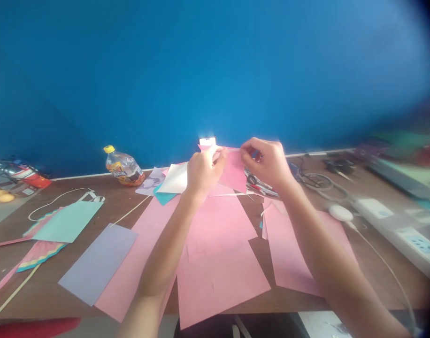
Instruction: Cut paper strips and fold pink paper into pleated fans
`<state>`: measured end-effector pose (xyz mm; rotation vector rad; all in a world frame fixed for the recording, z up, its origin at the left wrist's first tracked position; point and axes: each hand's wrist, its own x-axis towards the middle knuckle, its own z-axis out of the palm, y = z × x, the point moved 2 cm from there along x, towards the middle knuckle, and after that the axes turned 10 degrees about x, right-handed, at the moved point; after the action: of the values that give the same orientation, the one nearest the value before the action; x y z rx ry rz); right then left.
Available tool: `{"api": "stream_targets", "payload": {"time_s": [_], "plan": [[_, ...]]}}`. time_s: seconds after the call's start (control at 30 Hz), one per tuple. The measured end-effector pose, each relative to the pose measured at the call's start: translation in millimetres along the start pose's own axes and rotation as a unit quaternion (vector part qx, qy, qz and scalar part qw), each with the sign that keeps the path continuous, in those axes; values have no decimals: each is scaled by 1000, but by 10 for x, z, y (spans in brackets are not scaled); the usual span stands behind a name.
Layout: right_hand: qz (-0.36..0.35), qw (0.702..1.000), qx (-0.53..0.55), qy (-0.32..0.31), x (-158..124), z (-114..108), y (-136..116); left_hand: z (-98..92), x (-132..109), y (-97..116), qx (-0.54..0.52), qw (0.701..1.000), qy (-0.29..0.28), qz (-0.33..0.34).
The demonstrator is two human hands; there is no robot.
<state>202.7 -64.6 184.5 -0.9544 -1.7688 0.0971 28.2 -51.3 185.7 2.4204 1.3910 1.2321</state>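
Note:
Raised over the far part of the table, a pink sheet of paper [235, 171] is stretched between my two hands. My left hand [205, 170] pinches it near its upper left, the thumb and fingers pressed together. At its upper right corner, my right hand [264, 158] grips the edge between thumb and index finger. Below lie larger pink sheets [222, 277], partly overlapping. Just left of my left hand are a white sheet [176, 178] and a teal piece of paper [165, 196]. A lit phone screen [207, 141] shows behind the held sheet.
A drink bottle with a yellow cap [125, 166] leans at the back left. Left are a lavender sheet [98, 263], a mint sheet [69, 221] and striped folded paper [42, 255]. A power strip [401, 230] and cables [318, 182] lie right. A blue wall [215, 70] rises behind.

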Motion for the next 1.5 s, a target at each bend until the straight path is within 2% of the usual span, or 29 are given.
{"api": "stream_targets", "payload": {"time_s": [0.1,0.27,0.37,0.5,0.73,0.97,1.07,1.27,1.5], "plan": [[-11,1000,-20,3,7,-33,-18,-65,7,-4,35,999,7,-2],[-24,999,-25,7,6,-42,-69,-119,16,35,36,998,-42,43],[-20,1000,-14,3,-1,-18,-106,-116,10,55,29,998,-51,36],[-1,1000,0,-8,-11,22,-151,-91,-9,82,15,999,-39,25],[8,1000,14,-11,-13,35,-193,-96,-30,178,-5,998,6,60],[-4,999,30,-31,-2,-10,-198,-150,15,113,-5,997,8,82],[-14,999,33,-36,6,-24,-188,-194,17,125,-28,995,-16,90],[-11,999,37,-32,13,-8,-195,-225,-8,143,-94,991,-72,61],[48,992,113,-19,-2,32,-199,-185,1,108,-132,989,-65,28]]}}
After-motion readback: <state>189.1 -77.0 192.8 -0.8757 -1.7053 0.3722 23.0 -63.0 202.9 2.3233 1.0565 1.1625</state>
